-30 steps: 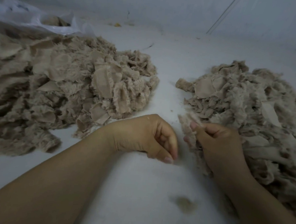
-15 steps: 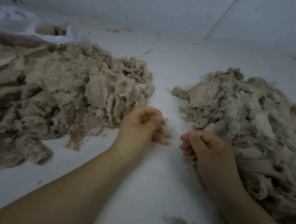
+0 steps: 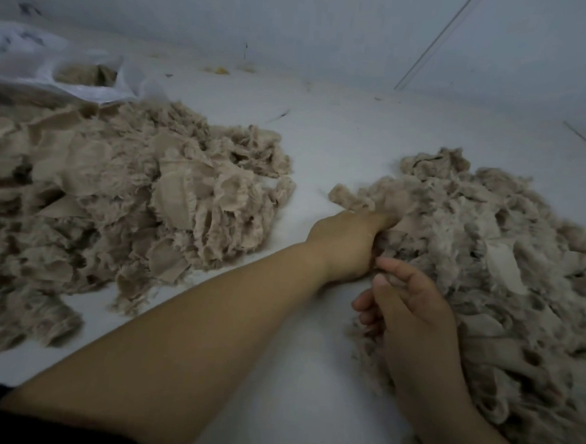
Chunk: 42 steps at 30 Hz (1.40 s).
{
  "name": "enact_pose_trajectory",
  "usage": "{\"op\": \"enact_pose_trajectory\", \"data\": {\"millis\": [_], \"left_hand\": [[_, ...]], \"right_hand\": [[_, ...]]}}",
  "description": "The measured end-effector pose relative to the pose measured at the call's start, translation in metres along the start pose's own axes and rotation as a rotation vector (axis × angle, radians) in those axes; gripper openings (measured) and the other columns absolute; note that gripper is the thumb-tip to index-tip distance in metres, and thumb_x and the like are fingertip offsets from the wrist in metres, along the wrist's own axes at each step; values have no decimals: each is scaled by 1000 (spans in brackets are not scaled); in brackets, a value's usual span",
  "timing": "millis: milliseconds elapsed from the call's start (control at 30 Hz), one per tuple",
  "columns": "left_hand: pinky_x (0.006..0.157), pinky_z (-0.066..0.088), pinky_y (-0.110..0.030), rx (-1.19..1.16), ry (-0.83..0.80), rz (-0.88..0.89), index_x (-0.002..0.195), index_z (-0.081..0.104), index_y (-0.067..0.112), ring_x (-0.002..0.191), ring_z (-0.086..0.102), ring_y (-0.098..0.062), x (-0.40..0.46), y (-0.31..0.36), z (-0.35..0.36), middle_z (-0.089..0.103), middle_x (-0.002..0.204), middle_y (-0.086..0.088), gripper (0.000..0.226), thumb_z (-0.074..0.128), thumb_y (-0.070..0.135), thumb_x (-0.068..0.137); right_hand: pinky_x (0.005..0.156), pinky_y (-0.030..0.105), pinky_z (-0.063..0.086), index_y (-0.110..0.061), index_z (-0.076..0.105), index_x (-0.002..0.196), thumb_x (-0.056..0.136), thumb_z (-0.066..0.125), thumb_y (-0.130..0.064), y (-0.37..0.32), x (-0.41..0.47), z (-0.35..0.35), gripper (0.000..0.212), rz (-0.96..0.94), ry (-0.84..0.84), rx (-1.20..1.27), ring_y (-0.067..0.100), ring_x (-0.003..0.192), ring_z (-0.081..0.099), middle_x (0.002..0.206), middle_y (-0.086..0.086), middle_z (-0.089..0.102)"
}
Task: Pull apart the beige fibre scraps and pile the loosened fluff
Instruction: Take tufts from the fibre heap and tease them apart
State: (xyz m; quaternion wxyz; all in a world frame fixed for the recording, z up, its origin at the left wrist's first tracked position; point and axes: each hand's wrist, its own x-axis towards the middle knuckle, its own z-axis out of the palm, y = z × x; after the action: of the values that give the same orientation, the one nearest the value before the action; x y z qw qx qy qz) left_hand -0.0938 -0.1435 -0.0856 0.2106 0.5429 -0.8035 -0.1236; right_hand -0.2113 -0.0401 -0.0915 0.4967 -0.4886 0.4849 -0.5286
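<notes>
My left hand [image 3: 347, 244] digs into the right fibre pile [image 3: 488, 254], fingers buried, grip unclear. My right hand [image 3: 412, 318] rests beside it, loosely curled, seemingly empty, ready to pull.

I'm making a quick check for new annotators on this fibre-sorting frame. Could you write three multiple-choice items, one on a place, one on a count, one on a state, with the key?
1. Where is the left hand?
A. On the left pile
B. At the near edge of the right pile
C. Inside the white bag

2. How many large beige piles lie on the white surface?
A. One
B. Two
C. Four

3. How are the right hand fingers?
A. Curled
B. Flat on the surface
C. Out of view

Key: B, its fingers dig into that pile's edge; B, the left pile and the right one; A, they bend inward beside the fluff.
</notes>
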Motion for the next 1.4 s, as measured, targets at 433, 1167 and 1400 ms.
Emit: {"op": "enact_pose_trajectory", "data": {"millis": [433, 1167, 1400], "left_hand": [[68, 39, -27, -242, 239, 197, 63, 65, 8, 70, 53, -21, -91, 6, -1, 60, 67, -8, 25, 56, -9, 79], [93, 52, -25, -340, 673, 171, 90, 76, -1, 99, 68, -18, -122, 6, -12, 73, 103, -11, 37, 54, -22, 69], [79, 58, -29, -1025, 599, -195, 88, 77, 7, 96, 71, -13, -121, -1, -22, 76, 96, -2, 23, 58, -4, 82]], "right_hand": [[52, 15, 47, -23, 68, 87, 94, 63, -8, 1, 0, -4, 17, -25, -84, -96, 6, 54, 59, 63, 4, 69], [34, 15, 26, -24, 68, 54, 84, 67, -47, -18, 24, 11, 38, 258, -307, -64, 3, 37, 32, 48, -7, 45], [35, 17, 24, -15, 66, 67, 83, 74, -29, -7, 25, 6, 23, 181, -321, -149, 8, 40, 25, 48, -4, 37]]}}
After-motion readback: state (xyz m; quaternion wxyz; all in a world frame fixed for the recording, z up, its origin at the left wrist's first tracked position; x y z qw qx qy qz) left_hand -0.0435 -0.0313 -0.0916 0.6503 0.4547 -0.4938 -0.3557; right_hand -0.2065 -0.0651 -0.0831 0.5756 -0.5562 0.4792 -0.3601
